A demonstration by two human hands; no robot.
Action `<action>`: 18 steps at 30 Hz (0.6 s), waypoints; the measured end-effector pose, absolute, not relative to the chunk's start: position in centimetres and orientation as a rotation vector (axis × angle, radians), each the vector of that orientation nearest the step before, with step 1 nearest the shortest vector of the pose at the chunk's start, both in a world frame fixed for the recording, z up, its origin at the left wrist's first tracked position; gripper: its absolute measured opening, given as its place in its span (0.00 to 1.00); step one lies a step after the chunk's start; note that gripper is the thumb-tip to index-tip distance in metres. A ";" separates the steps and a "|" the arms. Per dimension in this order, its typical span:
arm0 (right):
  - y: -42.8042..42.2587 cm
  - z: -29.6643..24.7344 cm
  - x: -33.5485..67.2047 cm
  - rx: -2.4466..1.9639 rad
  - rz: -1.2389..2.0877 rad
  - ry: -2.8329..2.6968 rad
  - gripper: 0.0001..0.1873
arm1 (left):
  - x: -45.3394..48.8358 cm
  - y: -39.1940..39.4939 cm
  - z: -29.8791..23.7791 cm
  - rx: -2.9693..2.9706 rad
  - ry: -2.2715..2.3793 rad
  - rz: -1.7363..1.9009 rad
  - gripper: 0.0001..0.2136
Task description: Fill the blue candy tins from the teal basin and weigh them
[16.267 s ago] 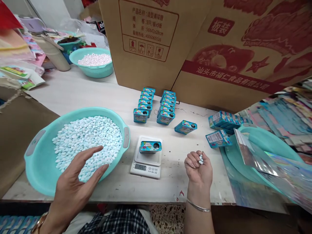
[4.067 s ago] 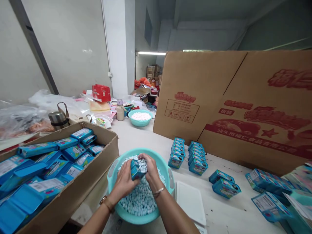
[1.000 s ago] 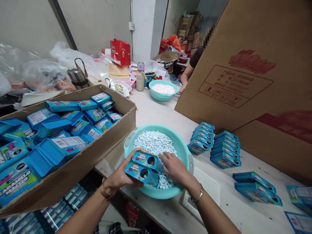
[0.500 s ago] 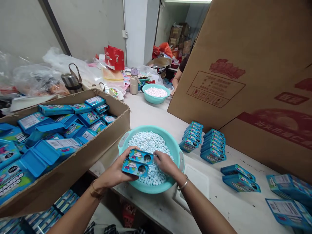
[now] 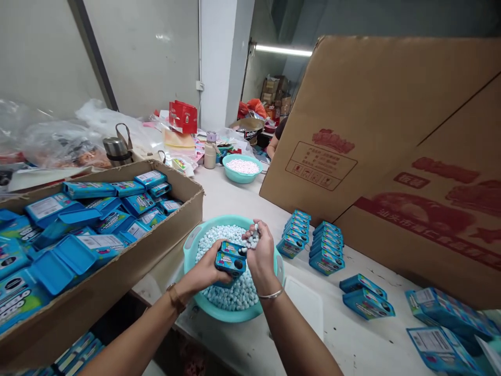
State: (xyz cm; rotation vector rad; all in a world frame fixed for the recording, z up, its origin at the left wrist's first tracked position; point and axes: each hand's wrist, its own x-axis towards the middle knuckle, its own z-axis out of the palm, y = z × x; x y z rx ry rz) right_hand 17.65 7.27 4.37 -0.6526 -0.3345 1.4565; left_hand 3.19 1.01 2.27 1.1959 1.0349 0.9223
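Observation:
Two blue candy boxes (image 5: 231, 263) sit side by side in my left hand (image 5: 207, 269), their dark round openings facing up. My right hand (image 5: 261, 256) cups a small heap of pale candies (image 5: 252, 239) right beside the openings. A few candies lie at the fingertips, close to the upper box. Beneath both hands stands a turquoise basin (image 5: 191, 261) filled with pale blue-white candies (image 5: 230, 296). How full the two boxes are is too dark to tell.
On the left, a cardboard carton (image 5: 156, 224) holds many blue boxes. Rows of upright blue boxes (image 5: 326, 248) stand to the right, before a large cardboard sheet (image 5: 297, 115). Farther back are another turquoise basin (image 5: 242, 177) and a bottle (image 5: 210, 154). A co-worker's arm (image 5: 272, 148) shows behind the cardboard.
My right hand has risen from the basin and turned palm up, now showing candies in it. The two boxes have tilted slightly in my left hand. The view has shifted upward.

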 end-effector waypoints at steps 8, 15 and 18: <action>9.0 2.3 21.0 -0.439 1.907 -0.142 0.09 | 2.1 1.1 1.9 1.101 1.047 1.044 0.41; 7.6 0.8 25.9 -0.264 1.899 -0.104 0.07 | 3.7 0.6 3.1 1.122 1.079 1.029 0.43; 6.2 0.3 31.1 -0.228 1.813 -0.094 0.07 | 6.4 -0.1 4.9 1.107 0.997 1.013 0.43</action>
